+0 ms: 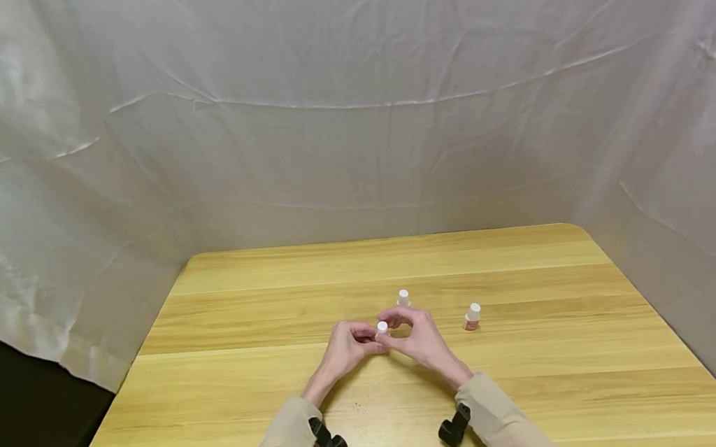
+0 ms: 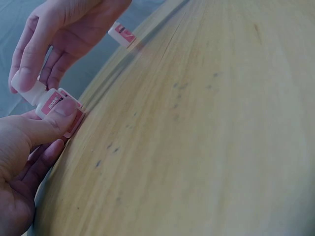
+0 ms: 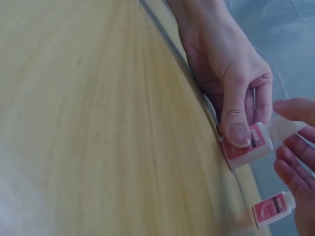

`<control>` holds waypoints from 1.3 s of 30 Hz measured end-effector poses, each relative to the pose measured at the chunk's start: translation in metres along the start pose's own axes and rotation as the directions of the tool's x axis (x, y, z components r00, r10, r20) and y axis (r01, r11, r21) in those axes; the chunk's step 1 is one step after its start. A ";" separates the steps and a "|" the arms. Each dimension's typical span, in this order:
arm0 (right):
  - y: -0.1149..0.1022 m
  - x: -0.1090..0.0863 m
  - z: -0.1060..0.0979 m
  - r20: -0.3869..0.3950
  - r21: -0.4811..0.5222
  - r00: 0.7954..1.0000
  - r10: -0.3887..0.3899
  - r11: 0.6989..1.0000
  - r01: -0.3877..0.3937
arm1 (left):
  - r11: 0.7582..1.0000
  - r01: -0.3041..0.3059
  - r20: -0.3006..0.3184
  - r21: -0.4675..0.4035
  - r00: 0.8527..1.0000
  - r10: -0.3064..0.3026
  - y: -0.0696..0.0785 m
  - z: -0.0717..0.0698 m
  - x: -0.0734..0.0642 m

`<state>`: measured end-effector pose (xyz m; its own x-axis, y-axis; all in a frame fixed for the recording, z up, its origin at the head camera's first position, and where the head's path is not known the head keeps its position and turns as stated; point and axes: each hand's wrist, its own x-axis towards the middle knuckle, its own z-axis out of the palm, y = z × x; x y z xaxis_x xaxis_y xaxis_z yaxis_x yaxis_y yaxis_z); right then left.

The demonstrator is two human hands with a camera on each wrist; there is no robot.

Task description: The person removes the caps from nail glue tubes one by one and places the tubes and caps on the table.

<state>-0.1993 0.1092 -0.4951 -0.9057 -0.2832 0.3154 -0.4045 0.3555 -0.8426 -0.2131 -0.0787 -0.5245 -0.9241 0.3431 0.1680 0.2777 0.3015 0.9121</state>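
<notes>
A small white bottle [image 3: 260,152] with a pink label and a tapered white cap [image 1: 382,327] stands upright between both hands. My left hand [image 1: 345,349] grips its body, the thumb lying across the label. From the other side my right hand [image 1: 422,338] pinches the cap between thumb and fingers, as the left wrist view shows. Just behind the right hand stands a second bottle [image 1: 404,296] of the same kind, its lower part hidden by that hand in the head view. A third such bottle [image 1: 473,317] stands upright to the right of the right hand.
The wooden table [image 1: 251,393] has dark specks on its surface near the front middle. Grey cloth [image 1: 352,154] hangs behind it and along both sides. Each sleeved forearm carries a black wrist camera [image 1: 329,442].
</notes>
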 end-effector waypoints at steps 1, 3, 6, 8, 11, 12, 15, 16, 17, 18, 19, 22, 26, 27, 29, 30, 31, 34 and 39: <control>0.000 0.000 0.000 -0.005 -0.005 1.000 0.014 1.000 -0.014 | 1.000 0.001 0.002 0.005 1.000 -0.001 0.000 0.000 0.000; 0.002 0.000 0.002 -0.021 -0.024 0.999 0.033 0.999 -0.033 | 1.000 0.002 0.002 0.015 1.000 -0.002 0.000 0.000 0.000; 0.001 0.001 0.003 -0.046 -0.054 0.998 0.053 0.997 -0.055 | 1.000 0.004 0.008 0.018 1.000 -0.004 0.001 -0.001 0.000; 0.000 0.001 0.004 -0.060 -0.071 0.996 0.066 0.995 -0.070 | 1.000 0.006 0.010 0.014 1.000 -0.006 0.001 -0.001 0.000; -0.001 0.001 0.004 -0.070 -0.085 0.994 0.081 0.993 -0.087 | 1.000 0.011 0.016 0.011 1.000 -0.011 0.001 0.000 0.000; -0.001 0.001 0.004 -0.071 -0.089 0.994 0.084 0.992 -0.090 | 1.000 0.009 0.015 0.010 1.000 -0.009 0.001 0.000 0.000; -0.002 0.001 0.004 -0.072 -0.094 0.994 0.085 0.991 -0.091 | 1.000 0.010 0.013 0.004 1.000 -0.010 0.002 0.000 0.001; -0.002 0.001 0.004 -0.071 -0.091 0.994 0.087 0.991 -0.093 | 1.000 0.009 0.013 0.002 1.000 -0.009 0.002 0.000 0.001; -0.002 0.001 0.004 -0.069 -0.087 0.994 0.089 0.992 -0.095 | 1.000 0.010 0.014 0.002 1.000 -0.010 0.002 0.000 0.001; -0.003 0.001 0.003 -0.068 -0.080 0.993 0.092 0.992 -0.098 | 1.000 0.012 0.014 0.001 1.000 -0.012 0.002 0.000 0.001; -0.002 0.001 0.003 -0.067 -0.073 0.994 0.091 0.993 -0.096 | 1.000 0.015 0.015 -0.002 1.000 -0.015 0.002 0.000 0.001; -0.001 0.001 0.003 -0.064 -0.054 0.995 0.080 0.995 -0.084 | 1.000 0.020 0.018 -0.005 1.000 -0.020 0.001 0.000 0.001; 0.001 -0.001 0.002 -0.058 -0.031 0.997 0.057 0.998 -0.059 | 1.000 0.023 0.020 0.000 1.000 -0.023 0.001 0.000 0.001; 0.002 -0.001 0.002 -0.056 -0.025 0.997 0.047 0.999 -0.048 | 1.000 0.025 0.021 0.004 0.999 -0.025 0.001 0.000 0.001; 0.002 -0.001 0.002 -0.052 -0.011 0.998 0.034 0.999 -0.035 | 1.000 0.027 0.021 0.011 0.999 -0.028 0.001 0.000 0.000; 0.002 -0.002 0.001 -0.049 -0.005 0.998 0.030 1.000 -0.030 | 0.999 0.029 0.021 0.014 0.999 -0.029 0.001 0.000 0.000; 0.002 -0.002 0.001 -0.045 0.000 0.999 0.026 1.000 -0.026 | 0.999 0.030 0.022 0.017 0.999 -0.030 0.002 0.000 0.000; 0.002 -0.002 0.000 -0.029 0.012 0.999 0.027 1.000 -0.026 | 0.999 0.021 0.020 0.024 1.000 -0.022 0.002 0.000 0.000; 0.003 -0.001 0.002 -0.027 -0.019 0.998 0.063 0.998 -0.064 | 1.000 -0.003 0.014 0.022 1.000 0.003 0.001 -0.001 0.000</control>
<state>-0.1997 0.1092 -0.4990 -0.9325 -0.2359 0.2734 -0.3485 0.3896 -0.8525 -0.2132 -0.0792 -0.5229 -0.9194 0.3569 0.1653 0.2865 0.3198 0.9031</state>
